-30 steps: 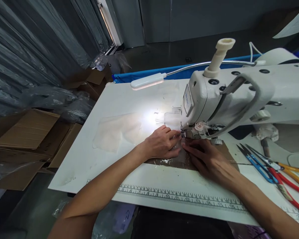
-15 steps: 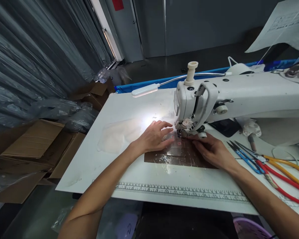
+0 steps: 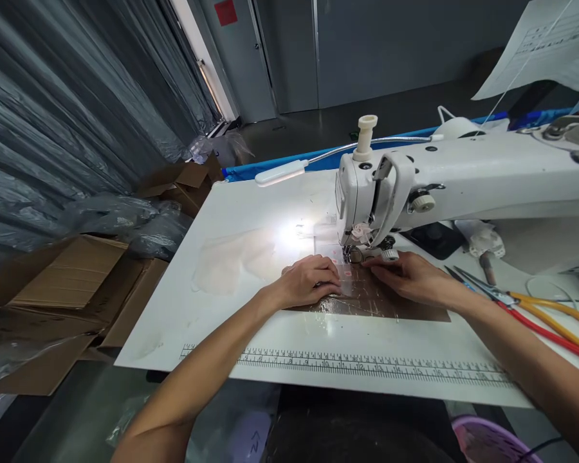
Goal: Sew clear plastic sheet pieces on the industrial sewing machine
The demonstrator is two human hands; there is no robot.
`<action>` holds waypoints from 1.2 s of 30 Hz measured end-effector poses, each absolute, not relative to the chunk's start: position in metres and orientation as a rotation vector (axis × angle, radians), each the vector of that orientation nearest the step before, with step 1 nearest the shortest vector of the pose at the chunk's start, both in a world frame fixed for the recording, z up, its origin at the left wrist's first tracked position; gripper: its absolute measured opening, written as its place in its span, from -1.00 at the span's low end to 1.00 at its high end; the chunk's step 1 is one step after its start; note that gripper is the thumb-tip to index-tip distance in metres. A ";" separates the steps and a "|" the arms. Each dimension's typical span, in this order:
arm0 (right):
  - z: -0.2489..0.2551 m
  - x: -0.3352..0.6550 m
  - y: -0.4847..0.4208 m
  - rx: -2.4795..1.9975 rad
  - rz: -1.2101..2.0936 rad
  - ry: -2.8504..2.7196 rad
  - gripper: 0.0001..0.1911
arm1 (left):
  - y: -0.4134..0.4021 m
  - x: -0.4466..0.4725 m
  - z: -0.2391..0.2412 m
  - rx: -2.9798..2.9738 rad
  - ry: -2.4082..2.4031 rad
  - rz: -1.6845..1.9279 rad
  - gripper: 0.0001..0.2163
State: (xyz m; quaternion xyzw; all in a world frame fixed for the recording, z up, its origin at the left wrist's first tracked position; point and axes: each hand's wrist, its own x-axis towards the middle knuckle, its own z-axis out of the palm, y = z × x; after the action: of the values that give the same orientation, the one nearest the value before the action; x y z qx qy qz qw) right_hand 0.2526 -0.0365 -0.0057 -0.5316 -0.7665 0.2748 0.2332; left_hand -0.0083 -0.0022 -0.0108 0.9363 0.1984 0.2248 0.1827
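A glossy brown sheet lies on the sewing table, partly under the head of the white sewing machine. On its left part rests a clear plastic piece with small pinkish-red marks, close to the presser foot. My left hand is closed, its curled fingers pressing on the clear plastic piece left of the needle. To the right of the foot, my right hand pinches the brown sheet near its far edge. The hand and machine hide part of that edge.
Scissors with orange handles and a red-handled tool lie right of my right hand. A lamp lights translucent pieces on the left. A printed ruler runs along the front edge. Cardboard boxes stand left.
My left hand's spread fingers have curled in and come down nearer the front. The brown sheet has shifted right. My right hand stays beside the presser foot.
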 end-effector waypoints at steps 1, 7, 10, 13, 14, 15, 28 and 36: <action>-0.005 0.254 -0.033 -1.430 0.753 -2.127 -0.74 | -0.002 -0.008 -0.011 2.642 0.562 0.636 -0.83; -0.005 0.253 -0.023 -1.428 0.731 -2.121 -0.74 | -0.005 -0.008 -0.007 2.624 0.647 0.698 -0.81; -0.005 0.247 -0.030 -1.413 0.693 -2.068 -0.74 | -0.004 -0.009 -0.005 2.617 0.624 0.696 -0.83; -0.004 0.238 -0.041 -1.377 0.677 -2.102 -0.72 | -0.003 -0.010 -0.006 2.629 0.595 0.637 -0.81; -0.004 0.236 -0.044 -1.348 0.675 -2.134 -0.72 | -0.002 -0.010 -0.007 2.631 0.605 0.630 -0.82; -0.005 0.233 -0.047 -1.306 0.673 -2.170 -0.71 | -0.002 -0.009 -0.008 2.629 0.617 0.629 -0.81; -0.013 0.219 -0.054 -1.134 0.525 -2.316 -0.75 | -0.004 -0.009 -0.010 2.565 0.716 0.614 -0.78; -0.016 0.217 -0.055 -1.154 0.567 -2.267 -0.75 | -0.004 -0.010 -0.008 2.542 0.620 0.712 -0.62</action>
State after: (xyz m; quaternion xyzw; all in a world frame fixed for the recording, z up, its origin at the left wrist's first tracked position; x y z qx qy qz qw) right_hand 0.2173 -0.0547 -0.0159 -0.4271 -0.8389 0.2096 0.2645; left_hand -0.0100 -0.0037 -0.0078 0.9159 0.2232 0.2564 0.2135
